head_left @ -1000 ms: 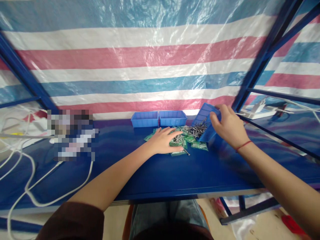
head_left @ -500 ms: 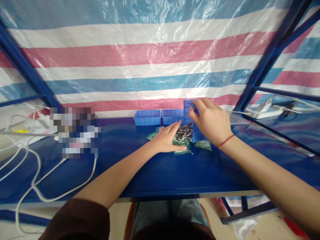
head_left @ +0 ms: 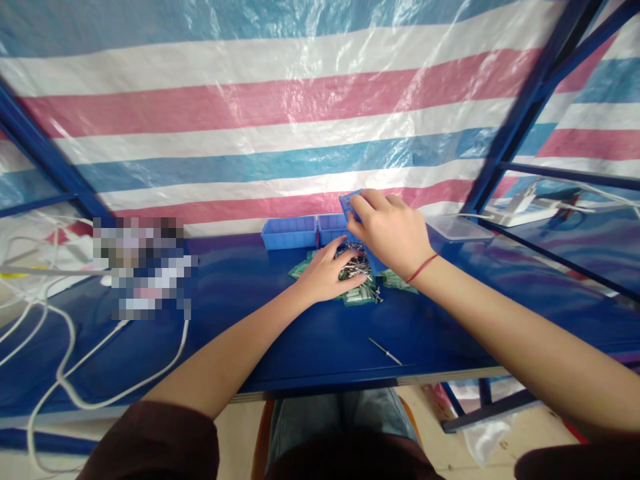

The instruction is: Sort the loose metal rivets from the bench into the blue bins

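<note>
My right hand (head_left: 393, 230) grips the upper edge of a tipped blue plastic bin (head_left: 350, 198), much of which the hand hides. Beside the bin's lower part lies a heap of thin metal pieces that look like rivets (head_left: 356, 267), on top of green-printed clear bags (head_left: 357, 297). Curved around the left side of the heap is my left hand (head_left: 323, 273), fingers spread and touching its edge. A single loose rivet (head_left: 385, 351) lies near the table's front edge.
Two more blue bins, a left one (head_left: 290, 233) and a right one (head_left: 331, 228), stand at the back of the blue table (head_left: 225, 333). A clear lid (head_left: 457, 229) lies to the right. White cables (head_left: 65, 360) loop over the left side. Blue posts frame both sides.
My right hand has moved left with the tipped bin. The left thumb and fingers have shifted around the heap. One rivet now lies apart near the front edge.
</note>
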`<state>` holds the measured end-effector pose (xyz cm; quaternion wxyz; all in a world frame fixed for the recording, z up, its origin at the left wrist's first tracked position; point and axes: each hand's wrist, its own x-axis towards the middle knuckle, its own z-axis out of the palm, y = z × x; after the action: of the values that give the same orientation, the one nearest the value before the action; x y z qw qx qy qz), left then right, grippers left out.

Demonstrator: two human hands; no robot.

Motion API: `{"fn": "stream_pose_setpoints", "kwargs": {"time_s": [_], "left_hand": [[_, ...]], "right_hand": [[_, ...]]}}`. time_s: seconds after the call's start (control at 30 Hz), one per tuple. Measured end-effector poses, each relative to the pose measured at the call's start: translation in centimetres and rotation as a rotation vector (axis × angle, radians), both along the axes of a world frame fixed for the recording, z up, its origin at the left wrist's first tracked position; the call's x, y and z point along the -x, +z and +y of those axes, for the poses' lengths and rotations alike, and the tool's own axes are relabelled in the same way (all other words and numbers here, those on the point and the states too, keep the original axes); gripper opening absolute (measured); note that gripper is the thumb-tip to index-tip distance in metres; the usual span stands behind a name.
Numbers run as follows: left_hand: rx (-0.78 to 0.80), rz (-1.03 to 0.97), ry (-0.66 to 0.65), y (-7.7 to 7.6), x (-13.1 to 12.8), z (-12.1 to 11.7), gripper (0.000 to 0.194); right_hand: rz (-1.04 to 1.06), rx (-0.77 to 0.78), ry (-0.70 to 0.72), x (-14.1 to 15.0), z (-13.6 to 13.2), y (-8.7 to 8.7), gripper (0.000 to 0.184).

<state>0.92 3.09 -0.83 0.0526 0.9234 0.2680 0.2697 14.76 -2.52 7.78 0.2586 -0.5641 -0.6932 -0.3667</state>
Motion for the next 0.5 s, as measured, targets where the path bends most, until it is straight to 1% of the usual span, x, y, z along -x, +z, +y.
{"fn": "stream_pose_setpoints", "kwargs": {"time_s": [0.07, 0.13, 0.17, 0.2, 0.23, 0.27, 0.3, 0.37, 0.4, 0.47, 0.5], "left_hand": [[-0.005, 0.027, 0.024, 0.4, 0.1, -0.3, 0.060], [-0.018, 0.031, 0.041, 1.2, 0.3, -1.0, 0.074], [-0.029, 0.014, 0.036, 1.8, 0.5, -1.6, 0.073], [-0.047, -0.016, 0.014, 2.4, 0.7, -2.3, 0.062], [-0.063, -0.046, -0.024, 3.1, 0.9, -3.2, 0.047], [-0.059, -0.047, -0.091, 3.7, 1.0, -4.0, 0.036], [-0.032, -0.006, -0.199, 4.2, 1.3, -5.0, 0.029], [0.057, 0.148, -0.469, 4.5, 1.7, -6.6, 0.024], [0.101, 0.198, -0.552, 4.4, 2.0, -7.2, 0.024], [0.147, 0.218, -0.631, 3.7, 2.5, -8.0, 0.021], [0.161, 0.207, -0.640, 3.2, 2.7, -8.2, 0.018]], "right_hand": [[0.028, 0.006, -0.012, -0.6, 0.0, -0.5, 0.031], [0.074, -0.010, -0.027, -1.3, 0.1, -0.8, 0.031], [0.100, -0.019, -0.033, -1.6, 0.1, -0.9, 0.030], [0.122, -0.026, -0.037, -1.8, 0.2, -0.9, 0.029], [0.135, -0.027, -0.037, -2.0, 0.2, -0.9, 0.029], [0.140, -0.025, -0.034, -2.2, 0.2, -0.9, 0.028], [0.138, -0.021, -0.026, -2.3, 0.3, -0.8, 0.028], [0.125, -0.015, -0.008, -2.5, 0.2, -0.7, 0.028], [0.119, -0.013, -0.004, -2.6, 0.2, -0.7, 0.028], [0.106, -0.010, -0.004, -2.9, 0.1, -0.6, 0.029], [0.098, -0.009, -0.005, -3.1, 0.1, -0.6, 0.029]]}}
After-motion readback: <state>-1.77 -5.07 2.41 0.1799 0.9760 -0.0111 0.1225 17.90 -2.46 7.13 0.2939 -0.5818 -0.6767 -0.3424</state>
